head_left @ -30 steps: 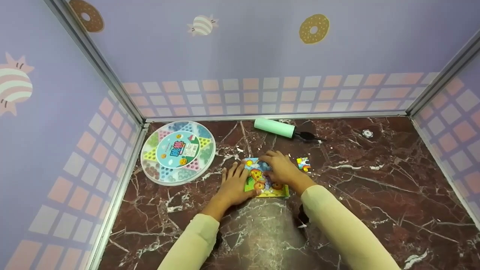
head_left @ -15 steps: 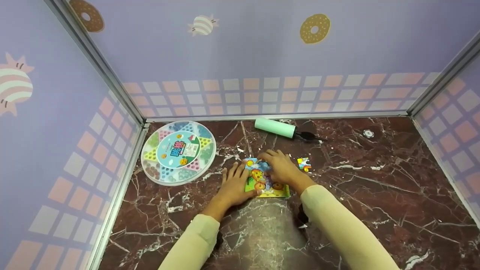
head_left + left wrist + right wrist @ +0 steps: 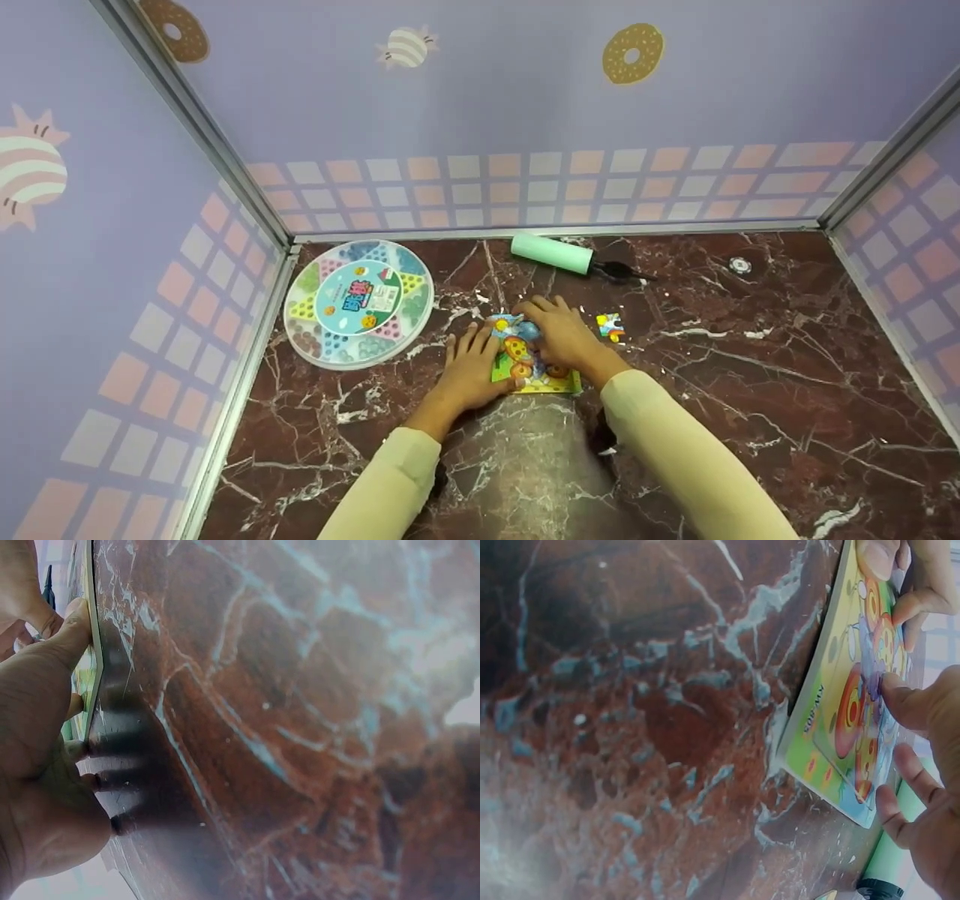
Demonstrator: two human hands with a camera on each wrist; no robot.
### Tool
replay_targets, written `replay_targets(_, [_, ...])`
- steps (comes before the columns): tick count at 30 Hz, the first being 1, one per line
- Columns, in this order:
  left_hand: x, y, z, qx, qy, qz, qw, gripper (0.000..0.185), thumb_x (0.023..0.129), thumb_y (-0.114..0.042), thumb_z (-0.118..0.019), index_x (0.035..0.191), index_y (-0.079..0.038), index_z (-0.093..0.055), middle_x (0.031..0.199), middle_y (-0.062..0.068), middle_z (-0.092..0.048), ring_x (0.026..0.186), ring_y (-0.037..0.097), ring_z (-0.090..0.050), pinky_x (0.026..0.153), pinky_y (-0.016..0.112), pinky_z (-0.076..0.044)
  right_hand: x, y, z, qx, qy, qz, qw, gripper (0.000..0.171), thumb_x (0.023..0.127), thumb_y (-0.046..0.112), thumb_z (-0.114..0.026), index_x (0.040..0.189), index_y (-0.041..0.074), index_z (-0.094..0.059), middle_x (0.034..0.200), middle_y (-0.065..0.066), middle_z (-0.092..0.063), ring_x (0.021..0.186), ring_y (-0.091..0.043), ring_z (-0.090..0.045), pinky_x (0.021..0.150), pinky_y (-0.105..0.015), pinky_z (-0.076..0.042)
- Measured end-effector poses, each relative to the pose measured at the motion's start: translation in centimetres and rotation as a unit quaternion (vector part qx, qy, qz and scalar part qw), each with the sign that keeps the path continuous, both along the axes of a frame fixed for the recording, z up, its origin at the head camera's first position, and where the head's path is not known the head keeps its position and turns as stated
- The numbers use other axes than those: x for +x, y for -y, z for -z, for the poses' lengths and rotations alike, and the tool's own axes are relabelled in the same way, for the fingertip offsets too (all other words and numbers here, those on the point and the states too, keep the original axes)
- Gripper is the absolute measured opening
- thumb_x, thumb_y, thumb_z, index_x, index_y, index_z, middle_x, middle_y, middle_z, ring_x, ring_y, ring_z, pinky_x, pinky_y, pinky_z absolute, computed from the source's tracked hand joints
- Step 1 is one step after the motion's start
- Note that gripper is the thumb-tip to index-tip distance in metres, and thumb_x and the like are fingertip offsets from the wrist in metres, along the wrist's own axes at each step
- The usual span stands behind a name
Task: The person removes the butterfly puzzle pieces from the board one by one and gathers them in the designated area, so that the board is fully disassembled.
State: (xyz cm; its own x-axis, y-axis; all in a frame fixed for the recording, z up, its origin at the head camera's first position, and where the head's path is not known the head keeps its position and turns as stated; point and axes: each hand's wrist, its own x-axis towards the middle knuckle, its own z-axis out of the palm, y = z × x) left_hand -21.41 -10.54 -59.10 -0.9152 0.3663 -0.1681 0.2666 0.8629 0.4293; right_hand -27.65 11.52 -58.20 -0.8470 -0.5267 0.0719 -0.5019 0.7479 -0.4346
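Note:
A small colourful jigsaw puzzle board [image 3: 516,349] with cartoon pictures lies flat on the dark red marbled surface. My left hand [image 3: 471,366] rests at its left side with fingers extended, thumb on the near edge. My right hand [image 3: 564,336] covers the upper right of the board. In the right wrist view, my right thumb [image 3: 907,701] touches the picture and the fingertips are down near the far edge; no piece shows between them. One loose puzzle piece [image 3: 610,328] lies just right of the board. The left wrist view shows the left palm beside the board's edge.
A round Chinese checkers set [image 3: 358,304] in a clear case lies to the left. A mint green hand pump [image 3: 553,253] with a black end lies at the back, and a small round chip [image 3: 740,265] at the back right. Purple panels [image 3: 510,82] enclose the surface.
My right hand's fingers have shifted very slightly up and left over the board. The left hand, the board and the loose piece stay in place; the head view has tilted a touch.

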Motion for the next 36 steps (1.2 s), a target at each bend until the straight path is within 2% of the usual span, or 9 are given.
replay_targets(7, [-0.12, -0.03, 0.06, 0.001, -0.001, -0.001, 1.0000, 0.082, 0.100, -0.063, -0.072, 0.157, -0.009, -0.052, 0.185, 0.016, -0.023, 0.173, 0.044, -0.015, 0.137, 0.072, -0.009, -0.18, -0.06, -0.14, 0.020, 0.002, 0.014, 1.000, 0.062, 0.094, 0.012, -0.087, 0.150, 0.019, -0.064, 0.149, -0.009, -0.066, 0.135, -0.042, -0.057, 0.108, -0.084, -0.048])
replay_targets(12, [-0.16, -0.01, -0.07, -0.003, 0.001, -0.001, 1.0000, 0.086, 0.100, -0.065, -0.071, 0.161, -0.009, -0.049, 0.186, 0.015, -0.020, 0.173, 0.044, -0.014, 0.137, 0.072, -0.008, -0.24, 0.07, -0.24, 0.019, 0.012, 0.016, 1.000, 0.059, 0.094, 0.012, -0.086, 0.149, 0.019, -0.064, 0.149, -0.010, -0.065, 0.134, -0.043, -0.056, 0.109, -0.085, -0.046])
replay_targets(20, [-0.11, -0.03, -0.05, -0.001, 0.003, 0.002, 1.0000, 0.085, 0.100, -0.066, -0.071, 0.159, -0.009, -0.049, 0.185, 0.015, -0.021, 0.173, 0.044, -0.013, 0.138, 0.072, -0.007, -0.04, 0.18, -0.14, 0.013, 0.008, 0.015, 1.000, 0.056, 0.094, 0.011, -0.088, 0.144, 0.018, -0.064, 0.146, -0.011, -0.063, 0.126, -0.045, -0.053, 0.099, -0.070, -0.051])
replay_targets(25, [-0.02, -0.03, -0.16, 0.013, 0.004, -0.001, 0.9999, 0.080, 0.101, -0.066, -0.071, 0.154, -0.009, -0.053, 0.185, 0.016, -0.021, 0.173, 0.044, -0.013, 0.137, 0.072, -0.007, 0.00, 0.17, -0.05, 0.005, 0.002, 0.012, 1.000, 0.051, 0.095, 0.008, -0.085, 0.141, 0.016, -0.064, 0.140, -0.010, -0.063, 0.122, -0.046, -0.056, 0.100, -0.076, -0.051])
replay_targets(30, [-0.02, -0.04, 0.00, 0.010, 0.004, -0.002, 0.9999, 0.085, 0.100, -0.067, -0.070, 0.159, -0.009, -0.050, 0.185, 0.016, -0.021, 0.173, 0.044, -0.014, 0.137, 0.072, -0.007, 0.01, 0.12, -0.03, 0.002, 0.001, 0.007, 1.000, 0.051, 0.094, 0.006, -0.084, 0.140, 0.015, -0.064, 0.139, -0.010, -0.064, 0.121, -0.046, -0.058, 0.102, -0.083, -0.050])
replay_targets(36, [-0.04, -0.13, 0.01, 0.006, -0.002, -0.003, 1.0000, 0.082, 0.099, -0.068, -0.072, 0.153, -0.009, -0.054, 0.185, 0.016, -0.022, 0.172, 0.044, -0.016, 0.137, 0.073, -0.008, -0.09, 0.14, -0.08, -0.001, 0.001, 0.002, 1.000, 0.053, 0.093, 0.005, -0.085, 0.140, 0.016, -0.064, 0.139, -0.011, -0.064, 0.119, -0.044, -0.058, 0.099, -0.076, -0.054])
